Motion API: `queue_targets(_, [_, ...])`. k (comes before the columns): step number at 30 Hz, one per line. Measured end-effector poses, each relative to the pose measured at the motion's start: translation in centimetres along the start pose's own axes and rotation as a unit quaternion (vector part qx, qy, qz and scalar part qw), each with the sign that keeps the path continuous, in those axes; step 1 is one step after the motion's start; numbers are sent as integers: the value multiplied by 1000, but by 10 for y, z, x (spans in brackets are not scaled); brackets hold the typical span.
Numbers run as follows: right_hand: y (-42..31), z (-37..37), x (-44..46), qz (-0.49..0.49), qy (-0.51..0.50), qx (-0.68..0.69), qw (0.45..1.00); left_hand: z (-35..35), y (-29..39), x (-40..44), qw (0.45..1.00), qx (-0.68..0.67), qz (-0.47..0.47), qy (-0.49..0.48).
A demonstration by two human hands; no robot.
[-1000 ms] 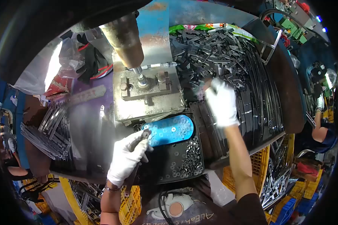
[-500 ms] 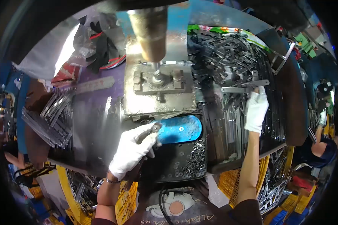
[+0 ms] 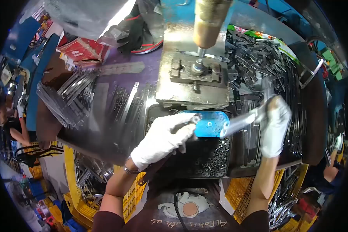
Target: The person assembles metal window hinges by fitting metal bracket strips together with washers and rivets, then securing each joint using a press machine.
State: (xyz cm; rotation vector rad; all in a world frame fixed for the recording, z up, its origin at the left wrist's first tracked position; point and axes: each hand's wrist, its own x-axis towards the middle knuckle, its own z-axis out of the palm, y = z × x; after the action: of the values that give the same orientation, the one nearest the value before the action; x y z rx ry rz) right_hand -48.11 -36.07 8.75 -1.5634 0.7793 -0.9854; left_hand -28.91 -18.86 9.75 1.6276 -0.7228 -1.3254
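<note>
My left hand (image 3: 162, 139), in a white glove, pinches a small round washer (image 3: 197, 117) between thumb and fingertips. It is at the left end of a blue tray (image 3: 210, 132) that holds loose washers. My right hand (image 3: 276, 125), also gloved, is closed on flat metal bars (image 3: 243, 121); one points left towards the blue tray, another upward, and both are smeared by motion. Beneath the blue tray lies a black tray (image 3: 181, 166) with small metal pieces (image 3: 216, 164). Ahead of both hands stands the press die (image 3: 195, 75), under the ram (image 3: 210, 27).
Metal strips lie at the left (image 3: 71, 96) and dark links are heaped at the back right (image 3: 255, 62). A pen (image 3: 208, 56) lies behind the die. Yellow crates (image 3: 239, 193) flank my lap. A co-worker (image 3: 17, 127) is at far left.
My right hand has lifted the bars off the right-hand pile and swung them down and leftward towards the blue tray. My left hand keeps its pinch. The view has shifted left.
</note>
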Motion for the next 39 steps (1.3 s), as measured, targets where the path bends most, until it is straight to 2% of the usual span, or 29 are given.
queue_targets(1, [15, 10, -14, -25, -27, -174, 984, 1, -2, 2, 1000, -10, 11, -10])
queue_targets(2, [6, 28, -26, -52, -86, -175, 979, 2, -3, 4, 1000, -19, 19, -13])
queue_targets(3, [7, 37, -30, -16, -177, -153, 972, 2, -4, 5, 999, -28, 27, -16])
queue_targets(4, [-5, 48, -31, 9, -182, -155, 971, 2, -3, 4, 999, -29, 26, -14])
queue_targets(5, [-1, 53, -31, -78, -178, -222, 955, 1, -2, 3, 999, -30, 29, -17])
queue_targets(8, [2, 59, -28, -67, -191, -218, 955, -3, -1, 1, 999, -33, 26, -20])
queue_targets(10, [2, 59, -27, -142, -168, -258, 941, -5, 0, 2, 999, -37, 20, -20])
queue_targets(13, [-2, 65, -27, -156, -139, -289, 934, -7, -1, 5, 1000, -22, 10, -18])
queue_targets(15, [-6, 67, -22, 76, -173, -197, 962, -7, -11, 10, 995, 30, 93, 20])
queue_targets(16, [4, 63, -17, 41, -195, -177, 964, -6, -9, 12, 995, 29, 94, 19])
queue_targets(17, [-1, 64, -10, -16, -188, -224, 956, -5, -6, 14, 997, 21, 73, 15])
queue_targets(19, [3, 68, 0, 8, -149, -141, 979, -9, 2, 20, 999, -24, 46, -12])
queue_targets(20, [-2, 73, 11, 32, -120, -82, 989, -11, 6, 29, 994, -48, 96, -16])
queue_targets(21, [3, 74, 29, -52, -119, -144, 981, -13, 10, 38, 987, -72, 143, -20])
queue_targets(22, [3, 82, 40, 15, -74, -63, 995, -18, 13, 48, 980, -108, 162, -41])
queue_targets(23, [0, 85, 51, 3, -69, -81, 994, -22, 24, 53, 979, -140, 141, -51])
queue_targets(25, [4, 89, 70, 48, -54, -43, 996, -32, 31, 66, 982, -140, 110, -57])
queue_targets(28, [11, 91, 76, 13, -59, -16, 998, -36, 32, 68, 982, -138, 119, -57])
queue_targets(31, [-1, 85, 77, 59, -100, -43, 992, -33, 28, 65, 982, -136, 115, -57])
queue_targets(35, [1, 76, 75, 49, -136, -63, 988, -27, 25, 55, 985, -128, 105, -49])
queue_targets(39, [8, 80, 69, 39, -103, -53, 992, -22, 23, 53, 983, -133, 123, -11])
